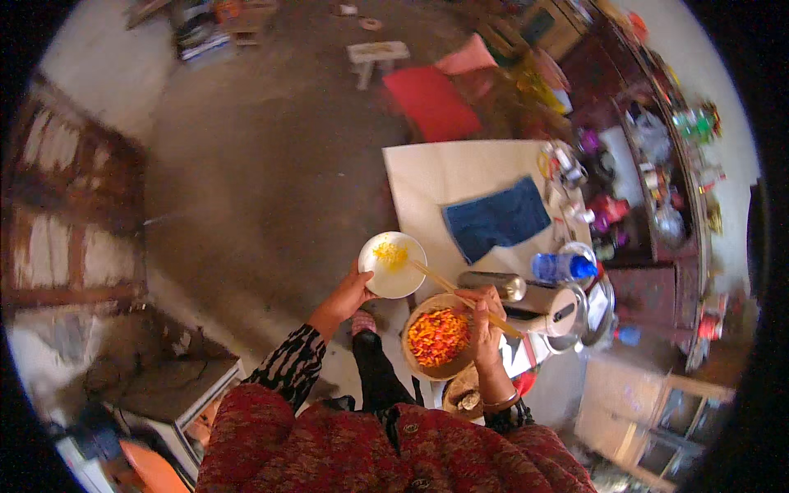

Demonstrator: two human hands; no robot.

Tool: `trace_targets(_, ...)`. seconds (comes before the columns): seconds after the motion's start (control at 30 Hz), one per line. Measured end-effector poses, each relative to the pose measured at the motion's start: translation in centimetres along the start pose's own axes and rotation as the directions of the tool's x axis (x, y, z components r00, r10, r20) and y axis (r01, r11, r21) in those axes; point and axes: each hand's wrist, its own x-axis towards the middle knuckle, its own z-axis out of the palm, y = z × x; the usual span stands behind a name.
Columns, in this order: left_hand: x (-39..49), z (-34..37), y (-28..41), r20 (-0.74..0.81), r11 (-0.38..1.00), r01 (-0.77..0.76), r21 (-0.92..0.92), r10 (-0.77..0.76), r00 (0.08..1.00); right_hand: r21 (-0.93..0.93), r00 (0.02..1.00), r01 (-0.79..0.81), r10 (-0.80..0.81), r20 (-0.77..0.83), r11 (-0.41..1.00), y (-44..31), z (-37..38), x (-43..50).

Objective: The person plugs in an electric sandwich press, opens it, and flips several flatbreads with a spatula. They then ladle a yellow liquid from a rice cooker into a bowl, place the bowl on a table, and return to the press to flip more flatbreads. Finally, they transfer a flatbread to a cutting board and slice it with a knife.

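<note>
My left hand (354, 289) grips the rim of a white bowl (400, 285), its thumb over the edge. Inside the bowl lies a small heap of yellow and white food (391, 253), too blurred to name exactly. In my right hand (487, 317) is a pair of wooden chopsticks (441, 280), whose tips reach the white bowl's right side. Below that hand stands a round tan bowl (439, 371) full of chopped red and orange food (439, 337), perhaps peppers. My right hand partly covers this bowl's right edge.
A table with a pale cover (419, 179) carries a folded dark blue cloth (498, 219), a metal flask (493, 285), a rice cooker or similar appliance (548, 308) and a blue plastic bottle (562, 268). Beyond it are a red cloth (431, 101) and a small wooden stool (377, 54). A cabinet (647, 296) lines the right.
</note>
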Motion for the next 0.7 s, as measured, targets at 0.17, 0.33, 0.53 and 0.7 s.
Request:
trace_targets(0.17, -16.9, -2.5, 3.5, -0.165, 0.953, -0.243, -0.180, 0.214, 0.963, 0.176, 0.924, 0.285, -0.319, 0.212, 0.942, -8.2, 6.8, -4.1)
trace_targets(0.33, -36.0, -3.6, 0.8, -0.410, 0.826, -0.537, -0.171, 0.436, 0.801, 0.277, 0.509, 0.691, -0.721, 0.469, 0.668, -18.0, 15.3, -13.9)
trace_targets(0.53, -55.9, -5.9, -6.4, -0.694, 0.488, -0.860, -0.148, 0.568, 0.442, 0.599, 0.133, 0.650, -0.846, 0.516, 0.467, -26.1, 25.0, -28.6)
trace_targets(0.7, -67.9, -8.1, -12.8, -0.839, 0.335, -0.940, 0.068, 0.529, 0.128, 0.616, 0.254, -0.248, -0.563, 0.786, 0.748, -31.2, 32.2, -38.1)
